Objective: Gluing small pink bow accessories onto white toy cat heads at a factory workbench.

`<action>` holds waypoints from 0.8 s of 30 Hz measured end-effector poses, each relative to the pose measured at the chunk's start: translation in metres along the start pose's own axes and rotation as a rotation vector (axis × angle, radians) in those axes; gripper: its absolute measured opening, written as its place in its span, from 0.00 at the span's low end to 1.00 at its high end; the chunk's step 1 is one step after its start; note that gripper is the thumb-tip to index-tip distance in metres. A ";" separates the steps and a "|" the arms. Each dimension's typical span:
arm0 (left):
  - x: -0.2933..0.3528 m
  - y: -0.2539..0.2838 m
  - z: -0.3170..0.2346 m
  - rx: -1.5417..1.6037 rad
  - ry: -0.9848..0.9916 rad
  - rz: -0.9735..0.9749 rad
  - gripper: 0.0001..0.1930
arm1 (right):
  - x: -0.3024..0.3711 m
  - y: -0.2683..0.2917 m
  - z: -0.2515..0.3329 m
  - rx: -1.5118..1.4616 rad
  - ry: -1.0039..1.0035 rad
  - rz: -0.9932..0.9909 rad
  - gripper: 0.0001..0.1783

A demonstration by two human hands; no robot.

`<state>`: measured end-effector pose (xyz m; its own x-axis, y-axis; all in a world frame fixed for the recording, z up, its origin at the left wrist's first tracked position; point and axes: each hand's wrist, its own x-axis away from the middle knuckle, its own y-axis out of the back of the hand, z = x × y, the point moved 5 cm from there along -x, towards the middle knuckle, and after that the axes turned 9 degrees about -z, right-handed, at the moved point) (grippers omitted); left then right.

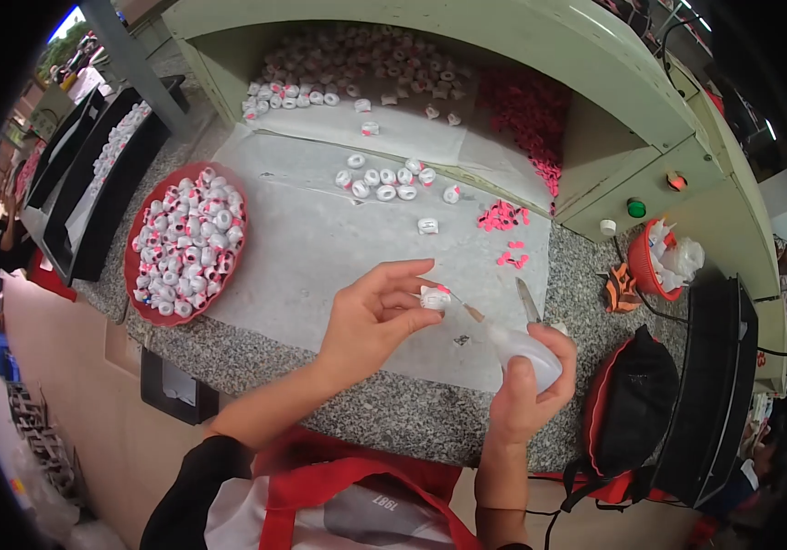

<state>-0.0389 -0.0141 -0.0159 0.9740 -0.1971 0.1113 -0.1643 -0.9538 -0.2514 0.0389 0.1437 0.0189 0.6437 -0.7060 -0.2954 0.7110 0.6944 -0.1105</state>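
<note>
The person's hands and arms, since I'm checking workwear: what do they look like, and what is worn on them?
The left hand and right hand are bare: no gloves, and no rings or watch visible. A black sleeve ends near the left elbow; only a dark sliver of the right sleeve shows.

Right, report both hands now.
Left hand: pinching a small rounded white-and-pink piece.
Right hand: gripping a translucent white plastic bottle; grip on slim silver metal tool unclear.
</note>
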 end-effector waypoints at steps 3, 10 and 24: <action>0.000 0.005 -0.004 -0.067 -0.205 0.034 0.21 | 0.016 -0.002 0.009 0.152 0.142 0.077 0.16; 0.003 0.007 -0.010 -0.128 -0.305 0.039 0.19 | 0.021 -0.012 0.015 0.252 0.493 0.209 0.13; 0.005 0.004 -0.010 -0.204 -0.312 0.049 0.18 | 0.020 -0.013 0.011 0.224 0.435 0.236 0.11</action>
<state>-0.0366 -0.0209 -0.0062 0.9598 -0.1948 -0.2021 -0.2086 -0.9768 -0.0492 0.0456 0.1193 0.0250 0.6500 -0.3791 -0.6586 0.6352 0.7468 0.1970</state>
